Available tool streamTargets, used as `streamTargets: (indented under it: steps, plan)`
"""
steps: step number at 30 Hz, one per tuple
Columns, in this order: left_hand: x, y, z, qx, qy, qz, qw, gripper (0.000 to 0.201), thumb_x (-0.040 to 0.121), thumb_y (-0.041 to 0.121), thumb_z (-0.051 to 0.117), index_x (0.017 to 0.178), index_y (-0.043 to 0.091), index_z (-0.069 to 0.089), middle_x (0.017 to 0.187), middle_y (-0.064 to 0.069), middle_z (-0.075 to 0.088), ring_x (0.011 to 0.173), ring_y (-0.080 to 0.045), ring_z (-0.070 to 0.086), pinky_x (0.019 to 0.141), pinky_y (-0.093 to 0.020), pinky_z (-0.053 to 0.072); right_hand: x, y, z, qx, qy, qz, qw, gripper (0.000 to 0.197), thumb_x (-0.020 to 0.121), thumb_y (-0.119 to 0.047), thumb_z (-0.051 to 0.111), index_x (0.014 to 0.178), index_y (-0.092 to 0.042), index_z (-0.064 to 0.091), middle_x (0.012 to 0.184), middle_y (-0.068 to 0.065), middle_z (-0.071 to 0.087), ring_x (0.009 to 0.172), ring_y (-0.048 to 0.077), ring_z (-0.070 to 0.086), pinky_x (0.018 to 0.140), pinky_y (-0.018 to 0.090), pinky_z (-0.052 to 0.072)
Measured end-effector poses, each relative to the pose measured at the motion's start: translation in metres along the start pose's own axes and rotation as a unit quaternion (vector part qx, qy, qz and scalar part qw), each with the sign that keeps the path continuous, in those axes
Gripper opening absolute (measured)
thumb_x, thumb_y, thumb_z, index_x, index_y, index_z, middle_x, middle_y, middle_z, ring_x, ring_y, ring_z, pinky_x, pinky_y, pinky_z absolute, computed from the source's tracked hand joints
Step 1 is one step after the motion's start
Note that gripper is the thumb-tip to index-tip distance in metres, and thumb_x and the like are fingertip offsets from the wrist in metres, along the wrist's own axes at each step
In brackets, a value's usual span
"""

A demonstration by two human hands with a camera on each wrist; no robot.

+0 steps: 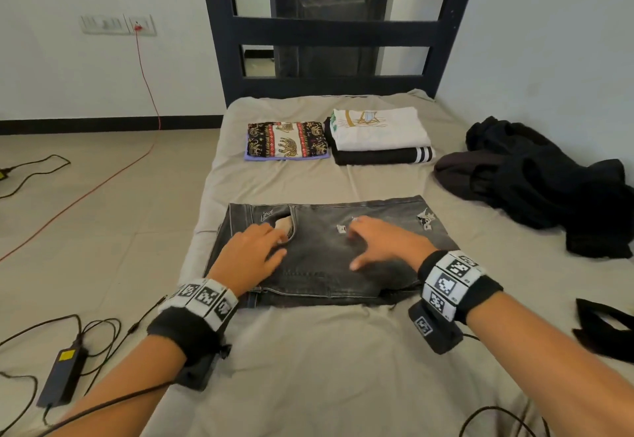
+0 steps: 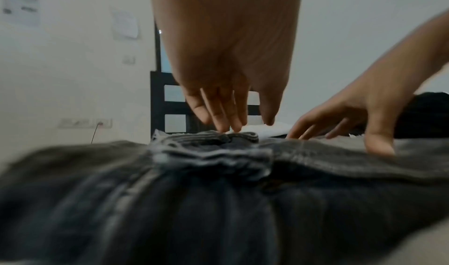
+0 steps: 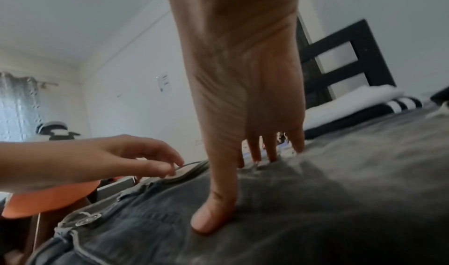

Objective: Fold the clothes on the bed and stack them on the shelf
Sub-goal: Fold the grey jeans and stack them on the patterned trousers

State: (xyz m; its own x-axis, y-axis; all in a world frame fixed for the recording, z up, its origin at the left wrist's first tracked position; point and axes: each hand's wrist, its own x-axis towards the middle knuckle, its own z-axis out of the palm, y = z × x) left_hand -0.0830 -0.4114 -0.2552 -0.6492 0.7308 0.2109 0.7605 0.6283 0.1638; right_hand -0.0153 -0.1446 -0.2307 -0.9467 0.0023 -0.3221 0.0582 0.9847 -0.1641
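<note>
Folded dark grey ripped jeans [image 1: 326, 251] lie across the middle of the bed [image 1: 308, 368]. My left hand [image 1: 254, 251] rests flat on their left part, fingers straight, fingertips [image 2: 228, 127] at the pocket edge of the denim [image 2: 218, 192]. My right hand [image 1: 380, 241] presses the jeans [image 3: 316, 192] with spread straight fingers and its thumb [image 3: 213, 217] flat on the cloth. Neither hand grips anything. Further back sit a folded elephant-print garment [image 1: 286, 140] and a folded white shirt [image 1: 380, 128] on a folded black striped piece [image 1: 384, 156].
A heap of unfolded black clothes [image 1: 535, 179] lies at the bed's right side, another black item [image 1: 603, 327] near the right edge. The dark headboard [image 1: 336, 28] stands behind. Cables and a power brick [image 1: 61, 375] lie on the floor left.
</note>
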Motion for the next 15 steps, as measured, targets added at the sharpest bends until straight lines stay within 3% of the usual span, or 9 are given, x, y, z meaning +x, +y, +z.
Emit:
streamTargets:
  steps: [2, 4, 7, 9, 11, 12, 14, 15]
  plan:
    - [0.019, 0.004, 0.004, -0.006, -0.019, -0.08, 0.997, 0.037, 0.094, 0.047, 0.048, 0.116, 0.019, 0.058, 0.112, 0.001, 0.058, 0.107, -0.02, 0.054, 0.088, -0.037, 0.046, 0.013, -0.013, 0.004, 0.081, -0.028, -0.035, 0.996, 0.101, 0.067, -0.042, 0.086, 0.148, -0.021, 0.029, 0.154, 0.001, 0.025, 0.141, 0.022, 0.027, 0.113, 0.042, 0.029]
    - [0.037, 0.012, 0.005, -0.022, -0.075, -0.145, 0.986, 0.039, 0.091, 0.052, 0.054, 0.108, 0.018, 0.062, 0.109, -0.001, 0.062, 0.108, -0.022, 0.056, 0.091, -0.039, 0.044, 0.02, -0.017, 0.012, 0.072, -0.062, -0.019, 0.995, 0.117, 0.064, -0.041, 0.087, 0.154, -0.027, 0.013, 0.162, -0.004, 0.002, 0.149, 0.02, 0.005, 0.119, 0.052, 0.015]
    - [0.056, 0.026, 0.007, 0.009, -0.147, -0.19, 0.971, 0.046, 0.088, 0.06, 0.054, 0.103, 0.017, 0.062, 0.103, 0.0, 0.065, 0.105, -0.021, 0.059, 0.095, -0.04, 0.044, 0.021, -0.011, 0.02, 0.069, -0.078, -0.01, 0.995, 0.122, 0.066, -0.042, 0.086, 0.155, -0.03, 0.003, 0.162, -0.007, -0.01, 0.149, 0.02, -0.009, 0.117, 0.06, 0.005]
    - [0.065, 0.029, 0.01, -0.012, -0.164, -0.217, 0.962, 0.035, 0.088, 0.053, 0.059, 0.091, 0.018, 0.058, 0.094, -0.001, 0.062, 0.103, -0.023, 0.06, 0.088, -0.036, 0.045, 0.021, -0.009, 0.023, 0.079, -0.08, -0.01, 0.994, 0.12, 0.068, -0.04, 0.085, 0.155, -0.03, 0.002, 0.162, -0.008, -0.011, 0.149, 0.021, -0.011, 0.116, 0.061, 0.002]
    - [0.069, 0.026, 0.015, -0.106, -0.141, -0.248, 0.952, 0.033, 0.086, 0.04, 0.066, 0.07, 0.02, 0.045, 0.075, 0.001, 0.053, 0.091, -0.024, 0.06, 0.073, -0.03, 0.04, 0.021, -0.01, 0.025, 0.077, -0.077, -0.008, 0.994, 0.12, 0.069, -0.039, 0.084, 0.155, -0.03, 0.001, 0.162, -0.007, -0.012, 0.149, 0.022, -0.012, 0.115, 0.062, 0.002]
    - [0.069, 0.025, 0.016, -0.159, -0.118, -0.251, 0.947, 0.034, 0.085, 0.032, 0.069, 0.068, 0.019, 0.043, 0.073, 0.001, 0.051, 0.087, -0.024, 0.058, 0.07, -0.028, 0.037, 0.021, -0.011, 0.025, 0.076, -0.078, -0.006, 0.994, 0.12, 0.069, -0.039, 0.084, 0.155, -0.029, 0.001, 0.162, -0.007, -0.011, 0.149, 0.023, -0.012, 0.115, 0.063, 0.001]
    - [0.068, 0.021, 0.016, -0.265, -0.06, -0.276, 0.922, 0.018, 0.081, 0.017, 0.073, 0.084, 0.014, 0.056, 0.088, -0.004, 0.057, 0.095, -0.024, 0.058, 0.077, -0.028, 0.04, 0.022, -0.013, 0.025, 0.078, -0.08, -0.001, 0.994, 0.12, 0.069, -0.037, 0.085, 0.155, -0.029, 0.001, 0.162, -0.007, -0.011, 0.149, 0.023, -0.012, 0.114, 0.063, 0.001]
    - [0.069, 0.018, 0.017, -0.306, -0.043, -0.304, 0.901, 0.026, 0.079, 0.013, 0.075, 0.1, 0.009, 0.059, 0.1, -0.007, 0.058, 0.103, -0.024, 0.057, 0.085, -0.029, 0.042, 0.022, -0.013, 0.025, 0.079, -0.081, 0.0, 0.994, 0.12, 0.069, -0.036, 0.085, 0.155, -0.029, 0.001, 0.162, -0.007, -0.011, 0.149, 0.023, -0.012, 0.114, 0.063, 0.001]
